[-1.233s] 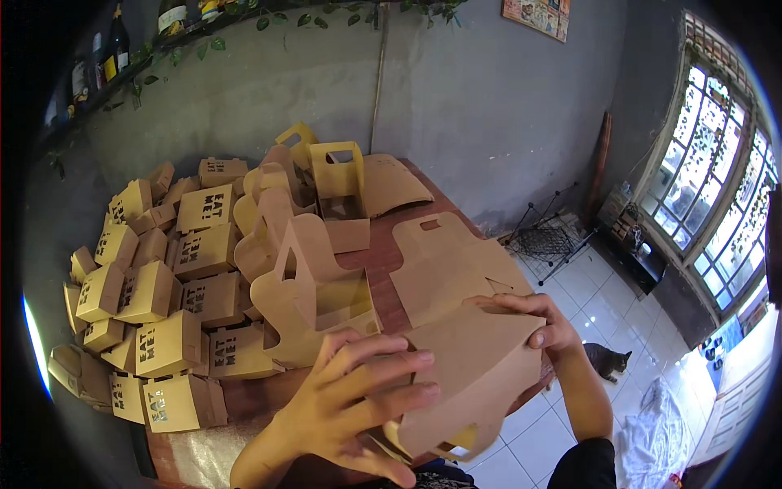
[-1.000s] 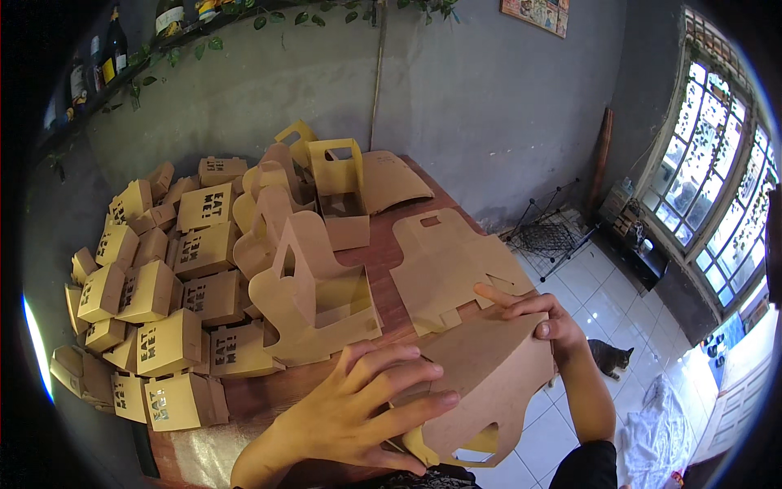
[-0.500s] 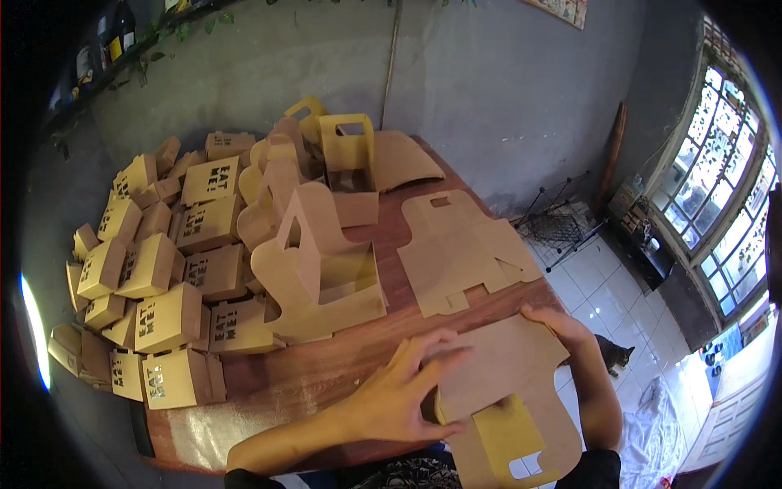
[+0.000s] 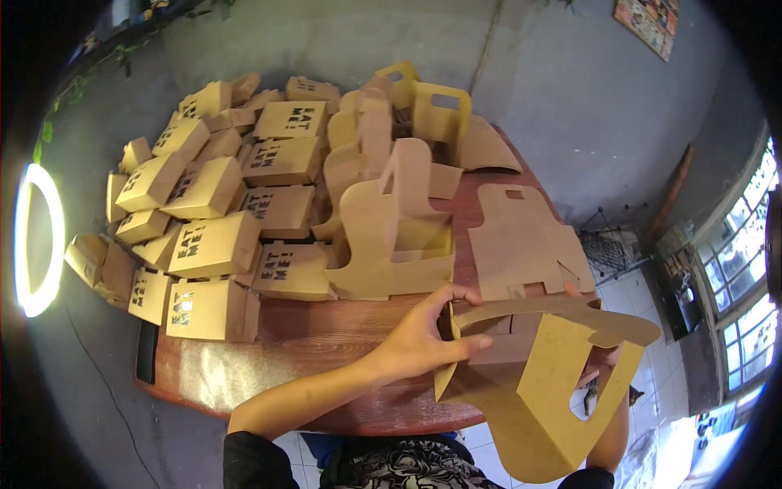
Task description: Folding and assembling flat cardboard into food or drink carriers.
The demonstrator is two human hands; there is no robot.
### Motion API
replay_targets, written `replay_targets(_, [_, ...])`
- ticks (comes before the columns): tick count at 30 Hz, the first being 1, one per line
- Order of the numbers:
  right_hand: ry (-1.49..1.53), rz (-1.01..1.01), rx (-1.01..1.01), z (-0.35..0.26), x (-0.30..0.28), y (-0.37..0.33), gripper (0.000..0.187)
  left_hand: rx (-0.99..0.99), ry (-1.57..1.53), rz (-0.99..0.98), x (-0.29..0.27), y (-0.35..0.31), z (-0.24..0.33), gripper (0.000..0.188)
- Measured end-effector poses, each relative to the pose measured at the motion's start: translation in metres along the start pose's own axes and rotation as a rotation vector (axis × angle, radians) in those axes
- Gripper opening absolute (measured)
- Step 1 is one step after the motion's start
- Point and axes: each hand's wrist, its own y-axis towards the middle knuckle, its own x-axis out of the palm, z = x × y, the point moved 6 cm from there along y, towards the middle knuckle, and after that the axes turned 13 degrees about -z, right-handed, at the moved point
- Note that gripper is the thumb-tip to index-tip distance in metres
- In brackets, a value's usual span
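A partly folded brown cardboard carrier box (image 4: 554, 379) is held up over the table's near right edge. Its walls stand at angles and one panel has a long handle cutout. My left hand (image 4: 432, 334) grips the box's left side, with the thumb inside the wall and the fingers outside. Behind the box is my right hand (image 4: 604, 359), mostly hidden; a fingertip shows over the far edge and some of the hand shows near the cutout. It appears to support the far right side.
Beyond the box lies a flat die-cut cardboard blank (image 4: 521, 236). Several opened carrier boxes (image 4: 366, 232) stand mid-table, beside a stack of closed printed boxes (image 4: 216, 244) on the left. The reddish wooden table (image 4: 326, 334) has a rounded near edge. A lit ring lamp (image 4: 57, 244) is far left.
The cardboard has gone from a flatter, folded piece to an opened-up box shape, tilted upward. My left hand has closed on its left side. The view has shifted, too.
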Motion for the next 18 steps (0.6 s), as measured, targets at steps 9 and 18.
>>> replay_targets(9, [0.028,-0.32,0.549,0.024,0.09,0.018,0.072,-0.03,0.125,0.271,-0.045,-0.082,-0.026,0.059])
replay_targets(18, [-0.168,-0.211,0.587,0.08,0.14,0.079,0.064,0.201,0.13,0.495,-0.056,-0.19,-0.013,0.063])
